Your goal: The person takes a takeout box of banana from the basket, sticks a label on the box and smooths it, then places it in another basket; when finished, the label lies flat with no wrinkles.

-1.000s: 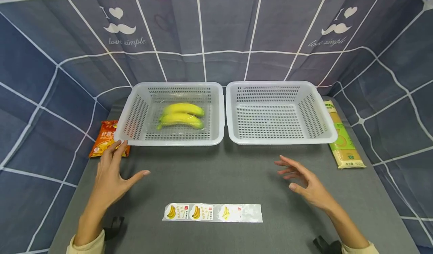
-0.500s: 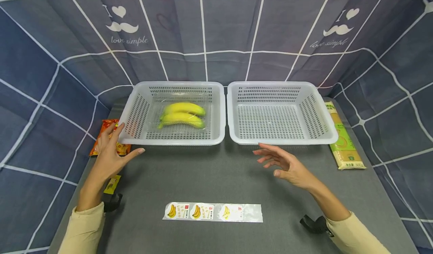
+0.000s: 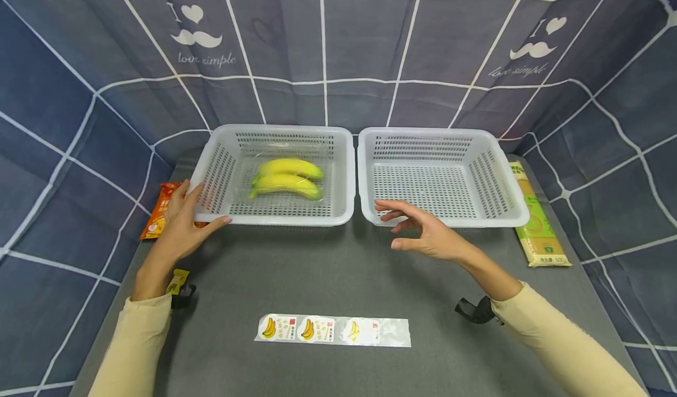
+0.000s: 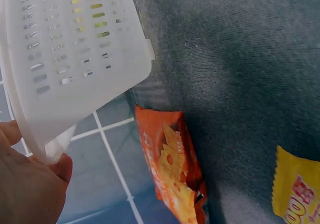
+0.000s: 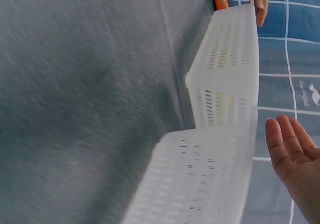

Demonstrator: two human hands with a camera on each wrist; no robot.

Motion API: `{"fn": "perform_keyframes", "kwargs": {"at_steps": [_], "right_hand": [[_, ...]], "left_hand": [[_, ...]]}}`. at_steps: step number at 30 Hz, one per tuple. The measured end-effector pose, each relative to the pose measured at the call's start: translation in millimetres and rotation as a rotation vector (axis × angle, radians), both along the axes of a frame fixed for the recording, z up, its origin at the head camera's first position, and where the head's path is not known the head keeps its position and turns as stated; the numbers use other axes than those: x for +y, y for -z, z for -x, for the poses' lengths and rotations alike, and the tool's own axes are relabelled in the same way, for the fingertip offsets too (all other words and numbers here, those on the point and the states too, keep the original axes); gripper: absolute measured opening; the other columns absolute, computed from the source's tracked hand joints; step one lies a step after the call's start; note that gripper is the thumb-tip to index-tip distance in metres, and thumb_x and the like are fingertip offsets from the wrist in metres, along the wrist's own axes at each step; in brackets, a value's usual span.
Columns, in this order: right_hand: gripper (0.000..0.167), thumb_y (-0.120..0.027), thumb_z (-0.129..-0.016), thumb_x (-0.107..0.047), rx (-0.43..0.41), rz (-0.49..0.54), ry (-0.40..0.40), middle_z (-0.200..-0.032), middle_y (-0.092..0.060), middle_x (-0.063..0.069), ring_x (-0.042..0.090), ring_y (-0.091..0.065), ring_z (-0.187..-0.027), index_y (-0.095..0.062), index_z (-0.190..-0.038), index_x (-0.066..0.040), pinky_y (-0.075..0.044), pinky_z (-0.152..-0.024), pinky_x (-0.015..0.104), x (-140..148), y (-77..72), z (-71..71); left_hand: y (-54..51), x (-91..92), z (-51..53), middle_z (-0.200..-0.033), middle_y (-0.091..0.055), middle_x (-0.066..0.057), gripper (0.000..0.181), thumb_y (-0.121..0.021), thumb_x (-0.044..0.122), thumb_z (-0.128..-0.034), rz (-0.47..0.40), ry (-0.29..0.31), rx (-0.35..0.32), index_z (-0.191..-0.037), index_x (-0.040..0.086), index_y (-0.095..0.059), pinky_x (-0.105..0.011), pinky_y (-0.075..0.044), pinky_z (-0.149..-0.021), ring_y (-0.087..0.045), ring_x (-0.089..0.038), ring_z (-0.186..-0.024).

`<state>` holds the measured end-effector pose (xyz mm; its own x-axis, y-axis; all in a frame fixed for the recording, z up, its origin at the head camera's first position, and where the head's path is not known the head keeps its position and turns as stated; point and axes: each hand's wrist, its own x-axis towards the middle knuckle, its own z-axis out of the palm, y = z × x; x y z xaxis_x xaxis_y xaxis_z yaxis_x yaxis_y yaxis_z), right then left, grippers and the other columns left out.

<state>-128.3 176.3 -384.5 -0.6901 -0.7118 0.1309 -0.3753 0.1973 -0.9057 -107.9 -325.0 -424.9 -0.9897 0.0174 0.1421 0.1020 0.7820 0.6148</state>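
Observation:
Two white perforated plastic baskets stand side by side. In the left basket [image 3: 275, 219] lie bananas [image 3: 288, 177] inside a clear plastic box [image 3: 240, 191]. My left hand [image 3: 182, 226] holds that basket at its front left corner; the left wrist view has the thumb and a finger [image 4: 10, 132] on either side of the rim. My right hand [image 3: 423, 232], fingers extended and apart from the thumb, hovers at the front rim of the right basket [image 3: 449, 221] and holds nothing. That hand [image 5: 297, 164] appears beside the basket's rim in the right wrist view.
A strip of banana stickers [image 3: 332, 330] lies on the grey table [image 3: 317, 273]. An orange snack bag [image 3: 155, 221] sits behind my left hand, and a small yellow packet [image 3: 177, 281] beside my left wrist. A green-yellow package [image 3: 540, 221] lies at the right. Dark checked cloth [image 3: 359, 44] surrounds the table.
My left hand has moved forward from in front of the left basket onto its corner. My right hand has moved left and forward to the right basket's rim.

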Motion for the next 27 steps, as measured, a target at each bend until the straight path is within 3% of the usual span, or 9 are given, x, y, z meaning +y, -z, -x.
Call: {"fn": "perform_keyframes", "kwargs": {"at_steps": [9, 17, 21, 27], "right_hand": [[0.075, -0.077, -0.085, -0.016, 0.032, -0.105, -0.048, -0.151, -0.040, 0.008, 0.034, -0.045, -0.132, -0.040, -0.150, -0.015, -0.045, -0.102, 0.048, -38, -25.4, 31.9], [0.076, -0.077, -0.086, -0.028, 0.116, -0.233, -0.090, -0.149, -0.039, 0.005, 0.032, -0.042, -0.132, -0.038, -0.151, -0.021, -0.044, -0.103, 0.049, -78, -38.7, 79.9], [0.076, -0.075, -0.086, -0.036, 0.098, -0.319, -0.076, -0.150, -0.035, 0.003, 0.024, -0.042, -0.134, -0.037, -0.151, -0.030, -0.045, -0.103, 0.046, -93, -38.4, 106.5], [0.079, -0.075, -0.086, -0.037, 0.073, -0.403, -0.105, -0.150, -0.032, 0.012, 0.031, -0.039, -0.135, -0.034, -0.153, -0.026, -0.043, -0.106, 0.046, -109, -31.3, 136.6]], "left_hand": [[-3.7, -1.2, 3.3, -0.161, 0.004, -0.024, 0.102, -0.077, 0.041, -0.0828, 0.013, -0.009, -0.032, -0.155, 0.000, -0.018, -0.076, -0.010, -0.104, -0.003, -0.056, -0.143], [-9.5, -4.0, 5.1, -0.161, 0.001, -0.024, 0.109, -0.078, 0.042, -0.0820, 0.005, -0.034, -0.041, -0.156, 0.001, -0.010, -0.075, -0.016, -0.104, -0.007, -0.055, -0.143], [-10.0, -1.9, 5.2, -0.160, 0.000, -0.026, 0.110, -0.077, 0.043, -0.0822, -0.004, -0.038, -0.048, -0.156, 0.000, -0.008, -0.074, -0.019, -0.104, -0.011, -0.057, -0.141], [-5.0, 2.4, 3.7, -0.161, -0.001, -0.023, 0.111, -0.079, 0.042, -0.0810, -0.009, -0.051, -0.073, -0.157, 0.002, -0.009, -0.073, -0.023, -0.104, -0.015, -0.056, -0.140]]}}
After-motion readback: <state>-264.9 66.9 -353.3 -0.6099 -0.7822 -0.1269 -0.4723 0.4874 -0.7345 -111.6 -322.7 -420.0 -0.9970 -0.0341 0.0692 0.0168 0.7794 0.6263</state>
